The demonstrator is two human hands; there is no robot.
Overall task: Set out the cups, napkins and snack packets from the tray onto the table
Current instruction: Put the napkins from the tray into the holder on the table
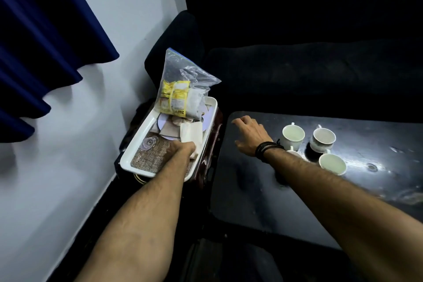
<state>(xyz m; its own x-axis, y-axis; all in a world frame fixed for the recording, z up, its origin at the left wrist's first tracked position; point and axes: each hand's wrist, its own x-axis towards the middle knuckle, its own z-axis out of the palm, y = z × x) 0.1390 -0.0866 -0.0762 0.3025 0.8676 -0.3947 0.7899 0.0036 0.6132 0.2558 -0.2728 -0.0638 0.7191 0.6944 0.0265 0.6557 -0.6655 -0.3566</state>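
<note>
A white tray rests on a dark red stand left of the black table. In it are a burlap mat, an upturned clear glass, paper discs, folded napkins and a clear zip bag of yellow snack packets standing at its far end. My left hand is inside the tray, fingers closed on the napkins. My right hand hovers over the table's left part, fingers apart, holding nothing. Three white cups stand on the table behind my right wrist; part of a fourth shows under the wrist.
A black sofa runs along the table's far side. A white wall and a blue curtain are at the left. The tray's stand sits tight between wall, sofa arm and table.
</note>
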